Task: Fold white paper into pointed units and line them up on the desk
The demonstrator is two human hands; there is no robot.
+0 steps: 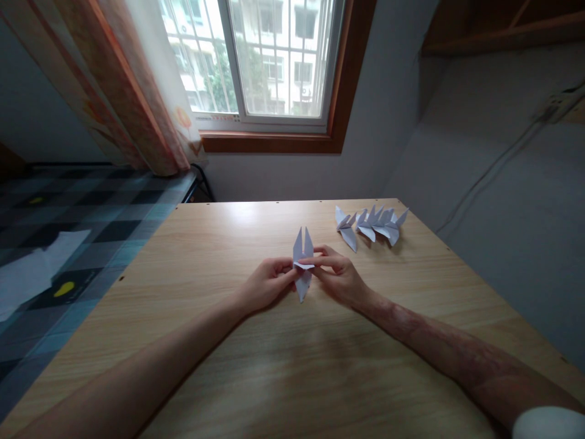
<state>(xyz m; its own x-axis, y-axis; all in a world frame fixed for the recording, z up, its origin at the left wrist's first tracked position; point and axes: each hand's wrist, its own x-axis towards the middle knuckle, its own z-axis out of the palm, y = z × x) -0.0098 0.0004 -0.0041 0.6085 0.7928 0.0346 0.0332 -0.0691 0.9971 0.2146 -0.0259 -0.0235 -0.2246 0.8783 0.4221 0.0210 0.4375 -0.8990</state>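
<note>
A white folded paper piece (302, 263) with two pointed tips up and one point down sits over the wooden table (228, 256). My left hand (267, 283) pinches its left side at the middle fold. From the right, my right hand (336, 274) pinches the same fold with thumb and fingers. Both hands rest low over the table's middle.
Several finished folded paper pieces (372, 225) lie in a row at the table's far right. A bed with a checked cover (68, 225) and a white sheet (31, 268) stands left. A window (265, 61) and curtain (137, 91) are behind; a grey wall is on the right.
</note>
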